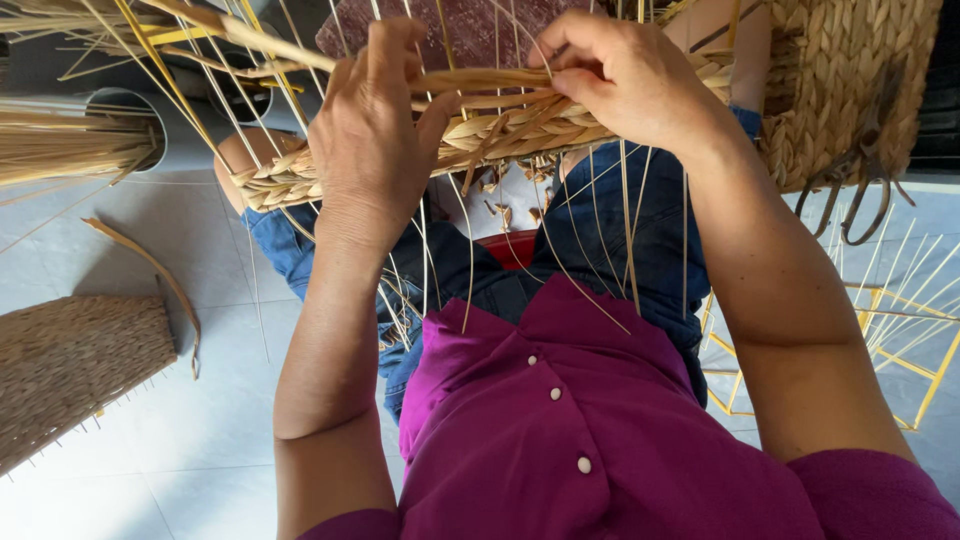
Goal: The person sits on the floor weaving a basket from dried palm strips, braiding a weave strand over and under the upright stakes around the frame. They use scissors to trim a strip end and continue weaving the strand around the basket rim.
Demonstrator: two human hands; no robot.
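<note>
A half-woven basket rim (500, 130) of braided straw lies across my knees, with several thin upright stakes (630, 220) hanging down from it over my blue jeans. My left hand (375, 130) grips the rim from above, thumb pressed against a flat straw strand (480, 80). My right hand (620, 75) pinches the same strand at its right end, fingers curled tight. The strand runs between both hands just above the braid.
A finished woven basket (850, 80) with metal shears (860, 190) hanging on it stands at the right. A bundle of straw (70, 145) lies at the left, another woven piece (70, 370) below it. A yellow wire frame (900, 330) stands on the tiled floor.
</note>
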